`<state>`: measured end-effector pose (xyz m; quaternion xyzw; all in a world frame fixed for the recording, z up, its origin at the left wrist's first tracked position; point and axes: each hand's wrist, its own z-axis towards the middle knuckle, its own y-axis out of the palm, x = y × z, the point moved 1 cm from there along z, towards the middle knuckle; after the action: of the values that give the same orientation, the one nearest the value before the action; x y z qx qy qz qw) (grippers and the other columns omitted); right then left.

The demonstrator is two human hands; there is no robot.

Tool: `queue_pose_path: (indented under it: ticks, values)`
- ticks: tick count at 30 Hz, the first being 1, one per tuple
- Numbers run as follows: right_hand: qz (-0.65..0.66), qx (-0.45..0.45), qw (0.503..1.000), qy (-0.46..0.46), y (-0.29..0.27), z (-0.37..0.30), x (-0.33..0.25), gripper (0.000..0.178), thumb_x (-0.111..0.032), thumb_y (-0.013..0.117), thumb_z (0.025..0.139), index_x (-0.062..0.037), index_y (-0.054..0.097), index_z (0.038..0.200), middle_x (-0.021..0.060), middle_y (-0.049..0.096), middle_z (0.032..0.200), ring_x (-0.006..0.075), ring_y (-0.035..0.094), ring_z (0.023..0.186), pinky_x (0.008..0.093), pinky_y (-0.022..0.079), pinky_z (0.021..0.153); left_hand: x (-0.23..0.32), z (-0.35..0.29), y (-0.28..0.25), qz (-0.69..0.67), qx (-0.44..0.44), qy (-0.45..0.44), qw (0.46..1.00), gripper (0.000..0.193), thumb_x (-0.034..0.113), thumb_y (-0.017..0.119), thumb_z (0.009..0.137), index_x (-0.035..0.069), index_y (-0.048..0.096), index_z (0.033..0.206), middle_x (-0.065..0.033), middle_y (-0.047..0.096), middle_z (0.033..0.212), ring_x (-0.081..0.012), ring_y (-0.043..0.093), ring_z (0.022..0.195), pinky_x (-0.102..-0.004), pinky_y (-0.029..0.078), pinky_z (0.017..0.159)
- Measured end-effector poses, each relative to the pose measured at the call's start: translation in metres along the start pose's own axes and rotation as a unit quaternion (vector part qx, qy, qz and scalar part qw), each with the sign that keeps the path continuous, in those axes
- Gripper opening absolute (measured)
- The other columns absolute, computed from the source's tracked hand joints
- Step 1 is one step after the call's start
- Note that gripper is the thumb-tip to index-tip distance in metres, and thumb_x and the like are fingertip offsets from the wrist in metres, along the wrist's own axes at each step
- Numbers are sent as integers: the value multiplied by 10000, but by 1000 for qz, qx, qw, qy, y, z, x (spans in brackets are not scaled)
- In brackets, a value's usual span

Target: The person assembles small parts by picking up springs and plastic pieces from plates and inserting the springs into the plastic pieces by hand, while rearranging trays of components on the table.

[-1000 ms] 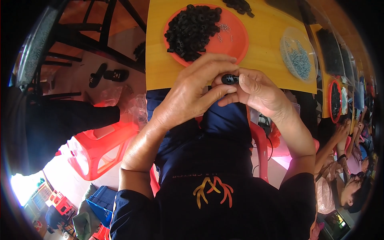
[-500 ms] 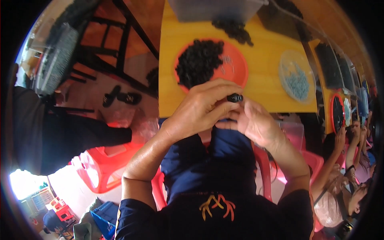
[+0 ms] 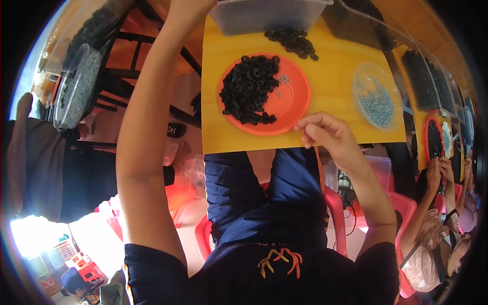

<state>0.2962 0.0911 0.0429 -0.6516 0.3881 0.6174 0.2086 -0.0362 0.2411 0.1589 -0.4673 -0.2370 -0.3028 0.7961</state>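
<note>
My left arm reaches far forward. Its hand (image 3: 195, 6) is cut by the top edge beside the grey plastic bin (image 3: 269, 18), and its fingers are out of sight. At the near right rim of a round orange plate (image 3: 290, 119), my right hand (image 3: 328, 133) is closed, thumb against curled fingers; whatever is between the fingertips is hidden or too small to name. The plate carries a heap of small black ring-shaped parts (image 3: 249, 84) on its left and a few tiny silvery pieces (image 3: 284, 80) nearer its middle.
More black parts (image 3: 292, 43) lie by the bin on the yellow table (image 3: 330, 76). A clear round tub (image 3: 377, 96) of small silvery pieces stands to the right. A dark-filled bin (image 3: 356, 23) sits at the back. Other people work at both sides.
My hands were together over the plate's near edge with a small black part in the left. The left has swung far forward to the bin; the right has stayed by the plate's rim.
</note>
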Motion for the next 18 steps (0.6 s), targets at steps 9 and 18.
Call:
queue_pose_path:
  ticks: [9, 18]
  values:
    - [-404, 75, 892, -187, 10, 50, -14, 135, -103, 649, 920, -20, 681, 1021, 108, 681, 930, 232, 657, 832, 326, 513, 747, -22, -189, 5, -191, 63, -130, 971, 252, 142, 648, 959, -22, 652, 1150, -27, 656, 908, -68, 582, 694, -207, 438, 594]
    - [-486, 42, 843, -227, 33, 80, -2, 149, -128, 669, 892, -41, 691, 1010, 106, 657, 924, 304, 661, 850, 400, 527, 755, -28, -275, 25, -267, 79, -255, 926, 238, 105, 627, 980, -8, 622, 1189, -26, 629, 950, -68, 572, 739, -209, 447, 660]
